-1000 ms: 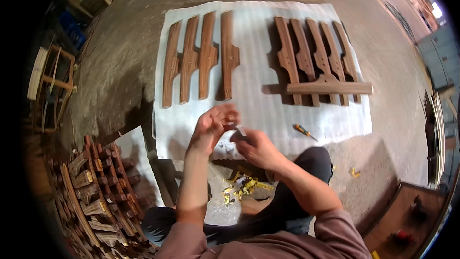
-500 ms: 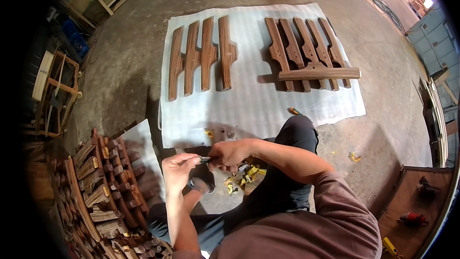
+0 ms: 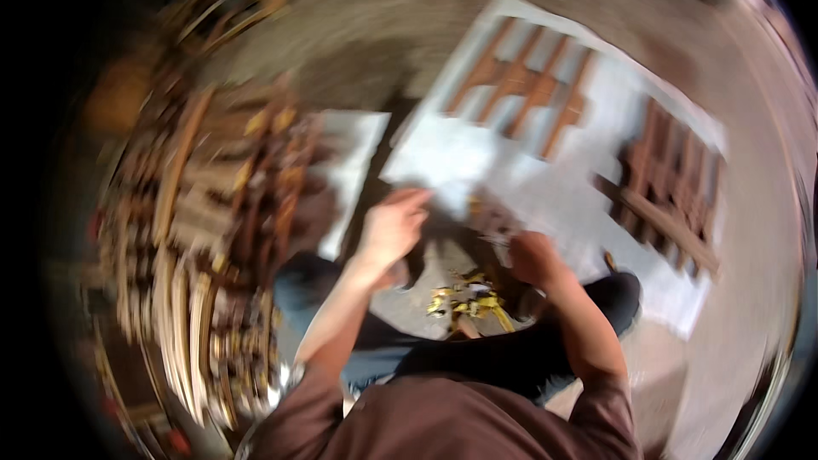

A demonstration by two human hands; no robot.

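Motion blur smears this moment. My left hand (image 3: 394, 228) hangs in front of me by the near corner of the white sheet (image 3: 520, 175); its fingers point right, too smeared to tell their grip. My right hand (image 3: 534, 261) is closed like a fist over the sheet's near edge. Faint pale streaks show beside it, but what it holds cannot be made out. On the sheet lie several brown wooden pieces (image 3: 521, 85) in a row. A second group of dark wooden pieces (image 3: 673, 162) lies to the right, with one wooden piece (image 3: 669, 230) across it.
A large stack of shaped wooden parts (image 3: 213, 196) stands at my left, beside a smaller white sheet (image 3: 351, 179). Yellow and black scraps (image 3: 470, 300) litter the floor between my legs. A wooden frame (image 3: 243, 0) stands at the far left.
My view has turned left, bringing the wood stack closer to the middle. My hands, which met at a small dark tool, are now apart, the right one farther right.
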